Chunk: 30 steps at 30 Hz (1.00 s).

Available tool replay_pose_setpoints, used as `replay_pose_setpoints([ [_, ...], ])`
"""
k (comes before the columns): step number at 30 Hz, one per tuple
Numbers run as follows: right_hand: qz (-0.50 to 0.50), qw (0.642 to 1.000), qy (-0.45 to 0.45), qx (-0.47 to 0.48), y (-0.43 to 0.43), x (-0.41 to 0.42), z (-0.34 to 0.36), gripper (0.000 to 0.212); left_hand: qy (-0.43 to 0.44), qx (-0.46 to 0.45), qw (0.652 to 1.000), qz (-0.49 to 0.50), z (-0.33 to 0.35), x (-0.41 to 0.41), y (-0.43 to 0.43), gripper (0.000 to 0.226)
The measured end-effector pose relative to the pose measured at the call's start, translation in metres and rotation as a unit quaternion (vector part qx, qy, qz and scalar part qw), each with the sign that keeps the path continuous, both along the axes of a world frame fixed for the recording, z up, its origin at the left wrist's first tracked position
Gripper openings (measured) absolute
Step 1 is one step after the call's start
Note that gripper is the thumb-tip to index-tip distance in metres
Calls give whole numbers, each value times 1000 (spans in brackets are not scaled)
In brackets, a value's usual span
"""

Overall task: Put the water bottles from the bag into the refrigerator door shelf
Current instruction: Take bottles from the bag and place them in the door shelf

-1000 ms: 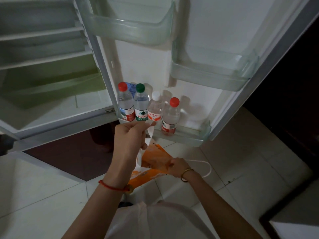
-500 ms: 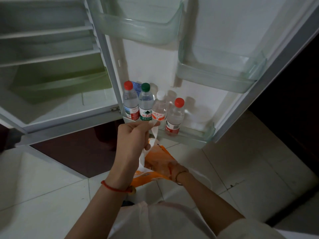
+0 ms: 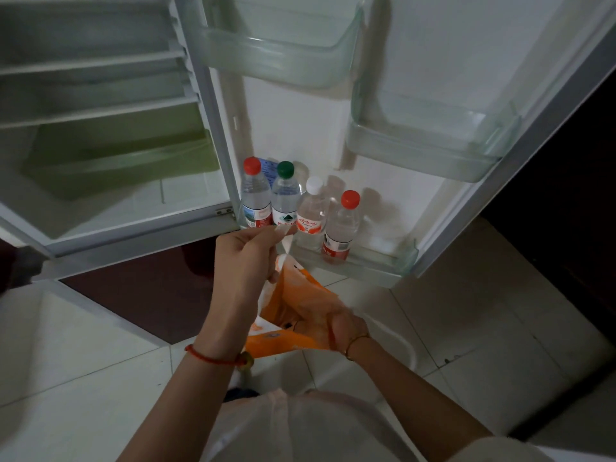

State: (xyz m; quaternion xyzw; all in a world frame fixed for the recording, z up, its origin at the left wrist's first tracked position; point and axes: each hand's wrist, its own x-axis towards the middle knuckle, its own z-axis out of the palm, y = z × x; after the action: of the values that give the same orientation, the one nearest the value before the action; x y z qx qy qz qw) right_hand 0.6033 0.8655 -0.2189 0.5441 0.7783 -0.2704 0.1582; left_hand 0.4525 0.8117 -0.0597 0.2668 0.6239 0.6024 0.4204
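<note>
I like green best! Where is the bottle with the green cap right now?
The green-capped bottle stands upright in the bottom door shelf, second from the left, between a red-capped bottle and the white-capped bottle.

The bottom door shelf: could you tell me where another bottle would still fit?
On the bottom door shelf, bare room lies between the right red-capped bottle and the shelf's right wall. The left end is crowded: red-capped, green-capped and white-capped bottles stand packed together.

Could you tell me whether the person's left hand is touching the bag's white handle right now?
Touching. The head view shows the left hand pinching the white handle between fingertips, holding the orange bag up.
</note>
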Motion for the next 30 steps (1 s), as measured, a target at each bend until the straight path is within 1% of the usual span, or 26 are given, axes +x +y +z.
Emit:
replay_pose_setpoints([
  [1, 26, 998, -27, 49, 1, 1, -15, 38, 4, -8, 1000, 6, -4, -3, 1, 20],
  [2, 25, 998, -30, 42, 6, 6, -26, 37, 8, -16, 1000, 11, -8, -6, 3, 21],
  [4, 41, 999, -8, 32, 18, 6, -53, 31, 19, -31, 999, 17, -15, -10, 5, 29],
  [6, 37, 996, 29, 79, 12, -6, -20, 26, 28, -37, 999, 20, -19, -11, 8, 28],
  [7, 36, 991, 37, 123, 13, -10, -16, 29, 32, -38, 999, 21, -20, -11, 10, 24],
  [9, 39, 987, 44, 150, 12, -16, -8, 32, 40, -39, 998, 22, -21, -11, 15, 18],
  [11, 54, 985, 77, 147, 10, -15, 1, 29, 44, -36, 998, 12, -23, -9, 20, 18],
  [14, 2, 983, 150, 106, 13, 1, 9, 40, 49, -38, 998, -15, -28, 0, 25, 18],
  [15, -16, 980, 166, 109, 14, 8, 11, 36, 49, -43, 998, -22, -31, 4, 27, 19],
  [17, -65, 962, 220, 146, 13, 21, 19, 24, 54, -60, 996, -42, -39, 10, 30, 20],
  [18, -88, 947, 252, 177, 12, 25, 27, 26, 59, -69, 994, -55, -43, 13, 32, 19],
  [20, -115, 920, 289, 239, 11, 33, 49, 21, 67, -83, 991, -81, -48, 19, 34, 19],
  [23, -112, 887, 286, 343, 12, 43, 87, 22, 84, -92, 987, -102, -55, 26, 38, 26],
  [25, -117, 865, 286, 395, 13, 50, 110, 26, 97, -97, 985, -104, -59, 28, 40, 29],
  [27, -127, 846, 297, 424, 14, 56, 128, 29, 108, -99, 983, -107, -63, 28, 42, 26],
  [29, -131, 833, 310, 439, 12, 61, 141, 28, 116, -99, 982, -112, -66, 28, 43, 19],
  [30, -129, 827, 313, 448, 11, 63, 146, 27, 119, -98, 982, -111, -67, 27, 44, 20],
])
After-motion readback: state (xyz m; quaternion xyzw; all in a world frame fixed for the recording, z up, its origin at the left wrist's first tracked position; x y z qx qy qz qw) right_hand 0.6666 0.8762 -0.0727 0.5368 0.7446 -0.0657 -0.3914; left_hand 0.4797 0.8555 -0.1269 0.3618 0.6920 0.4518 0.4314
